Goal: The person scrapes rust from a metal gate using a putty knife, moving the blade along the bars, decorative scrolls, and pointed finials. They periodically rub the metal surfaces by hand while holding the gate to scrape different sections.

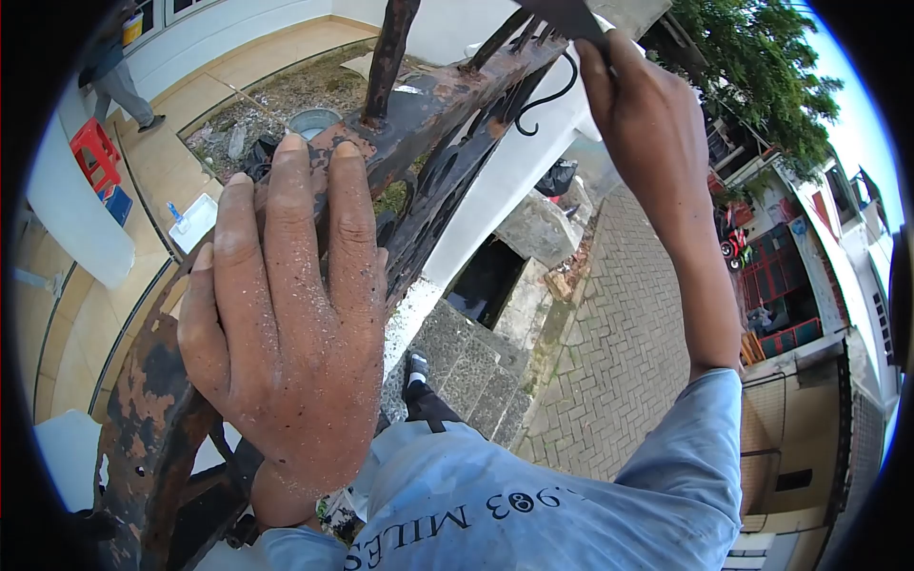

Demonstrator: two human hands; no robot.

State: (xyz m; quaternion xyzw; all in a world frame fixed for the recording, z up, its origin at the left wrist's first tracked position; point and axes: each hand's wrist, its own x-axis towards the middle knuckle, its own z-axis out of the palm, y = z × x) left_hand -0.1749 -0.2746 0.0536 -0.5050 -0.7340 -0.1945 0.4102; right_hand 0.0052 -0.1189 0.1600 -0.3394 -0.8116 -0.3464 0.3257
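Note:
My left hand [295,333] lies over the rusty metal railing [152,419], fingers stretched out and slightly apart. Pale flakes and dust speckle its back. The railing carries dark paint that is peeling to reddish-brown patches, and it runs up toward the top middle. My right hand [647,124] is raised at the upper right, closed around a scraper [566,17] with a dark flat blade. The top edge of the view cuts off part of that blade, and my fingers hide its grip. Just left of the right hand, a curled black iron scroll [547,100] sticks out from the railing.
Below the railing runs a white wall ledge [457,238]. Paving [609,324] and a stone step [466,371] lie beneath, with my foot [416,366] there. At left are a red stool [95,152], a white tray [195,221], a metal basin [314,121] and a person walking [119,86].

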